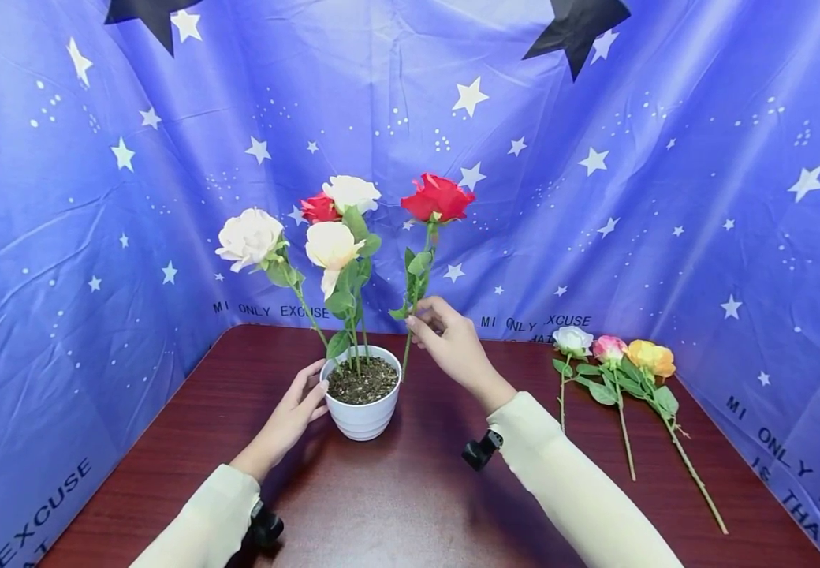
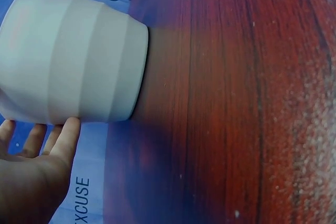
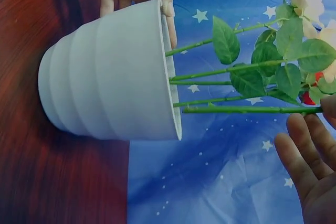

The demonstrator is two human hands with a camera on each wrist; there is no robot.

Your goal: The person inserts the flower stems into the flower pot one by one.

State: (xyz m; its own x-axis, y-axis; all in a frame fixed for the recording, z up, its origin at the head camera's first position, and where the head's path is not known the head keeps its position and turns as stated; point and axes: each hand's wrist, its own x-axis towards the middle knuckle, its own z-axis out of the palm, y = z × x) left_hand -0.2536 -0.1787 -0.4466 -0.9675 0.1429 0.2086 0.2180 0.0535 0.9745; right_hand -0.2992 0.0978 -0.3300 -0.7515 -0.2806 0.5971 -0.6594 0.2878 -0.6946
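A white ribbed flowerpot (image 1: 360,420) filled with dark soil (image 1: 363,383) stands upright on the table. Against its left side rest the fairly straight fingers of my left hand (image 1: 285,422); in the left wrist view fingertips (image 2: 70,127) touch the pot wall. My right hand (image 1: 452,343) pinches the green stem of a red rose (image 1: 438,199), held upright right of the pot. That stem's cut lower end (image 3: 189,109) hangs near the pot's rim, apart from the soil. In the pot stand white roses (image 1: 250,237), a cream rose (image 1: 332,246) and another red rose (image 1: 319,208).
On the right of the dark red wooden table (image 1: 353,505) lie a white rose (image 1: 572,341), a pink rose (image 1: 609,348) and an orange-yellow rose (image 1: 651,359), stems toward me. A blue star-patterned cloth (image 1: 382,95) hangs around the table.
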